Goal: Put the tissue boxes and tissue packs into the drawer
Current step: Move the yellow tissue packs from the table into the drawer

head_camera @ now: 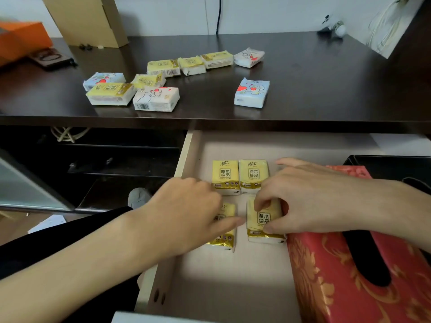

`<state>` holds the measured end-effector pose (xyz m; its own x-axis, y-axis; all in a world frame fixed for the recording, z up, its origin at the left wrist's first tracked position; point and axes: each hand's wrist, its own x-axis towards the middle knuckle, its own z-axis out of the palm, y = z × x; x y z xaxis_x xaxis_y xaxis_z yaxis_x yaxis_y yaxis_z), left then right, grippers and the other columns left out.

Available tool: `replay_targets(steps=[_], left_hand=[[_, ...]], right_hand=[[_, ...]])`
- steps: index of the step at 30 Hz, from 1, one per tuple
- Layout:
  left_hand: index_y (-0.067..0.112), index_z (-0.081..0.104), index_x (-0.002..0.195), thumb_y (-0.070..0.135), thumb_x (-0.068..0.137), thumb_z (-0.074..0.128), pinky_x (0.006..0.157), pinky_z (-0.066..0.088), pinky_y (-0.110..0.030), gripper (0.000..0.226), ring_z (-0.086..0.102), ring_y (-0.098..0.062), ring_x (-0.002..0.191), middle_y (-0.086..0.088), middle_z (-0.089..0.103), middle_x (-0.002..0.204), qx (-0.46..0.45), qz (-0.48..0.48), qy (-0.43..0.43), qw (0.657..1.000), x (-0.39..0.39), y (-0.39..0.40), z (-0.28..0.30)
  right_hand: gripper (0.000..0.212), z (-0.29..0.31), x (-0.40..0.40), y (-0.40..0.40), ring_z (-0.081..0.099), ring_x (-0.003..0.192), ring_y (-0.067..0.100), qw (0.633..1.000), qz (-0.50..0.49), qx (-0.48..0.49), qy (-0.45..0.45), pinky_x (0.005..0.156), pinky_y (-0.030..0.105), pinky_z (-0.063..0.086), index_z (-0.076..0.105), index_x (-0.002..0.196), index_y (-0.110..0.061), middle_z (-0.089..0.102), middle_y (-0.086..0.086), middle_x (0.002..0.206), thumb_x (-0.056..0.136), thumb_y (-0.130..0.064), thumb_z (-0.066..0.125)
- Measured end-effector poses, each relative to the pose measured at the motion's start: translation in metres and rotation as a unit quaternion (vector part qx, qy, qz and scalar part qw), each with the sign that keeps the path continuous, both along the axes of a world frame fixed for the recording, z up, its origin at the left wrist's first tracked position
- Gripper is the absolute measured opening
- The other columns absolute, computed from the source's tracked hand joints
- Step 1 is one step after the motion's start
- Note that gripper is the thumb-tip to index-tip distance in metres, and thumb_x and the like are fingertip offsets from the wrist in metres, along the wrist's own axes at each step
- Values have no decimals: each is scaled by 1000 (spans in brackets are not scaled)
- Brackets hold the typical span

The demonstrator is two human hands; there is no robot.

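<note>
Closest to the camera is the open drawer (233, 287), and down at its right side sits a red tissue box (326, 276) with a gold floral print and a dark oval slot on top. Looks like that one's already stowed.

Just past it, both hands are in the drawer doing the tidy-up bit. The right hand (310, 197) has thumb and fingers curled round a yellow pack (263, 220), pinching it by its sides. The left hand (186, 213) lies over another yellow pack (225, 227); its thumb reaches across the front of the pack, but the fingers are hidden behind the hand, so I can't tell if it's really gripping or just pressing it into line. Those two packs lie side by side with a small gap, long axis running front to back, gold band toward the person, printed label upright.

Right behind them are two more yellow packs (239, 176), touching each other, same orientation. So it's a neat grid being built, and I'd say the step in hand is squaring up the near row.

Further out, up on the dark desk (326, 85), there's still a bunch to go: a cluster of yellow and white packs (130, 92) at left, a row of packs (205, 61) behind that, and a lone blue-and-white pack (251, 93) to the right. They're lying every which way.

Next move, my guess: let go, reach up to the desk, grab more and turn them so the long axis matches the rows already laid down.
</note>
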<state>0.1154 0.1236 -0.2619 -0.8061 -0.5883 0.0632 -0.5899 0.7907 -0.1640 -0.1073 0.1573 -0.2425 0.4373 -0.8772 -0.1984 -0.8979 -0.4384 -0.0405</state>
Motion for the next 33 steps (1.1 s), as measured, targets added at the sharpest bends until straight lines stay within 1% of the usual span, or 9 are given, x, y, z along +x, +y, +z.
replay_targets(steps=[3, 6, 8, 11, 16, 22, 25, 29, 33], left_hand=[[34, 51, 81, 77, 80, 38, 60, 42, -30, 45, 55, -5, 89, 15, 51, 92, 108, -20, 14, 994, 17, -15, 10], [41, 46, 95, 77, 67, 57, 66, 40, -26, 47, 54, -3, 96, 20, 52, 101, 118, -50, -49, 991, 19, -20, 7], [39, 45, 97, 74, 65, 61, 68, 44, -30, 50, 56, -8, 99, 19, 52, 106, 111, -63, -63, 990, 13, -18, -1], [37, 44, 99, 71, 68, 60, 63, 48, -34, 49, 58, -13, 98, 15, 51, 106, 99, -63, -48, 992, 7, -19, -6], [30, 53, 103, 67, 71, 61, 62, 50, -38, 50, 59, -18, 97, 8, 56, 104, 79, -69, -43, 994, 6, -21, -7], [30, 58, 110, 74, 74, 54, 84, 49, -39, 57, 57, -18, 101, 8, 59, 109, 53, -75, -41, 995, 3, -24, -3], [32, 63, 108, 81, 72, 46, 82, 52, -35, 63, 56, -11, 96, 13, 58, 105, 69, -69, 26, 995, 6, -30, 1], [27, 46, 142, 86, 68, 49, 109, 32, -30, 94, 39, -12, 132, 7, 41, 149, 94, -56, -11, 994, 0, -54, 1], [22, 48, 140, 89, 65, 50, 110, 31, -33, 100, 46, -20, 130, 2, 45, 150, 122, -41, -53, 990, -5, -66, -9]], right_hand=[[50, 4, -2, -2, 59, 99, 13, 999, -24, -12, -20, 91, 35, 48, 71, 110, -38, 63, -19, 89, 75, -72, 61], [61, 6, 5, -4, 55, 88, 12, 1000, -16, 12, 22, 74, 35, 38, 68, 102, -33, 55, -18, 82, 65, -81, 68], [64, 5, 14, -4, 57, 91, 14, 997, 14, 25, 69, 84, 36, 36, 67, 98, -29, 57, -15, 85, 62, -81, 71], [54, 3, 27, -5, 59, 102, 21, 992, 38, 34, 120, 98, 43, 35, 68, 98, -23, 51, -9, 85, 67, -65, 81], [44, 2, 28, -8, 60, 104, 23, 994, 20, 11, 103, 81, 39, 45, 73, 102, -22, 64, -4, 102, 73, -54, 81], [47, 5, 18, -9, 51, 97, 13, 999, 11, -24, 44, 82, 35, 34, 62, 98, -32, 45, -14, 86, 72, -70, 71], [57, 14, 9, -15, 51, 101, 13, 999, -21, -27, 37, 79, 34, 36, 62, 105, -31, 52, -15, 98, 71, -76, 68], [93, 15, 9, -30, 49, 128, 23, 991, -44, 49, 113, 108, 40, 41, 57, 133, -18, 55, 0, 134, 66, -80, 73], [88, 7, 21, -38, 57, 120, 23, 984, -46, 94, 144, 111, 40, 39, 59, 128, -16, 60, 1, 127, 64, -73, 81]])
